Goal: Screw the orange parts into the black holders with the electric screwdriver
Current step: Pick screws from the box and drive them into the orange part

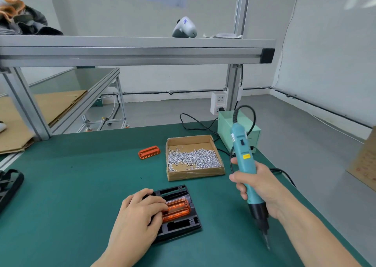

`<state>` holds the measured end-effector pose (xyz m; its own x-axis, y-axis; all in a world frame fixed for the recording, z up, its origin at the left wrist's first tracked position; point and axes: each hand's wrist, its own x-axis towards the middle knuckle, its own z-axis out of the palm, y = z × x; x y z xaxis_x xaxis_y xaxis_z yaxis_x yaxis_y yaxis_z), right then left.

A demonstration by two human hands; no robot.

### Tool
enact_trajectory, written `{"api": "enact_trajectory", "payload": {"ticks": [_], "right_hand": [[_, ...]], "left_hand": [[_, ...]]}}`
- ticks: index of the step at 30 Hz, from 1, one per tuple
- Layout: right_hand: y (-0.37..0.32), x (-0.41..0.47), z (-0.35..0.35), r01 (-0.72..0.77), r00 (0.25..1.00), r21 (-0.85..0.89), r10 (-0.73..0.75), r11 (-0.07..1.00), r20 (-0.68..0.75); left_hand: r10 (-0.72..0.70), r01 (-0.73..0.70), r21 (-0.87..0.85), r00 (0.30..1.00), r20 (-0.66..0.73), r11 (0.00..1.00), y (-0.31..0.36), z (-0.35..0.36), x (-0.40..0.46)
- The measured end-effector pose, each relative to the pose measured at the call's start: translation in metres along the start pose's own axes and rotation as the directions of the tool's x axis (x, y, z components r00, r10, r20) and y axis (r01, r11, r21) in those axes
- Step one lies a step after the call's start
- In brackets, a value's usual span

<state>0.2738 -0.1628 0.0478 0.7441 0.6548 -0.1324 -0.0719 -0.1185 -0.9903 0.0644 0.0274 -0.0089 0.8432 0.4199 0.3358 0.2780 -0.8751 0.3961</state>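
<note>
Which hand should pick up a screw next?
Left, probably. The right hand grips the screwdriver; the left hand only rests on the orange part and could reach the screw box.

Bright, even light from overhead, shadows soft and faint. Wide-angle bending curves the aluminium shelf beam (132, 52) and stretches the edges. The screwdriver tip (267, 241) smears slightly; corners look soft.

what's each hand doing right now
Left hand: open, fingers pressing the orange part into the black holder.
Right hand: gripping the electric screwdriver, bit off the work.
</note>
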Motion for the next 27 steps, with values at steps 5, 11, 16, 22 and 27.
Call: {"api": "enact_trajectory", "payload": {"ticks": [5, 11, 16, 22, 27], "right_hand": [[-0.016, 0.006, 0.011, 0.101, 0.994, 0.265, -0.108, 0.959, 0.013], [-0.030, 0.013, 0.022, 0.302, 0.950, 0.479, -0.301, 0.824, -0.082], [-0.031, 0.019, 0.034, 0.386, 0.922, 0.583, -0.317, 0.715, -0.221], [-0.030, 0.028, 0.051, 0.563, 0.826, 0.580, -0.377, 0.589, -0.420], [-0.030, 0.036, 0.050, 0.655, 0.755, 0.543, -0.421, 0.525, -0.504]], "left_hand": [[0.011, -0.011, 0.001, 1.000, -0.005, 1.000, 0.000, 0.001, 0.001], [0.118, -0.114, 0.053, 0.990, -0.080, 0.992, 0.004, -0.002, 0.003], [0.131, -0.128, 0.035, 0.988, -0.082, 0.991, 0.002, -0.005, 0.007], [-0.014, -0.003, -0.154, 0.994, -0.112, 0.988, 0.010, -0.015, 0.035], [-0.100, 0.081, -0.250, 0.993, -0.065, 0.965, 0.015, -0.017, 0.081]]}}
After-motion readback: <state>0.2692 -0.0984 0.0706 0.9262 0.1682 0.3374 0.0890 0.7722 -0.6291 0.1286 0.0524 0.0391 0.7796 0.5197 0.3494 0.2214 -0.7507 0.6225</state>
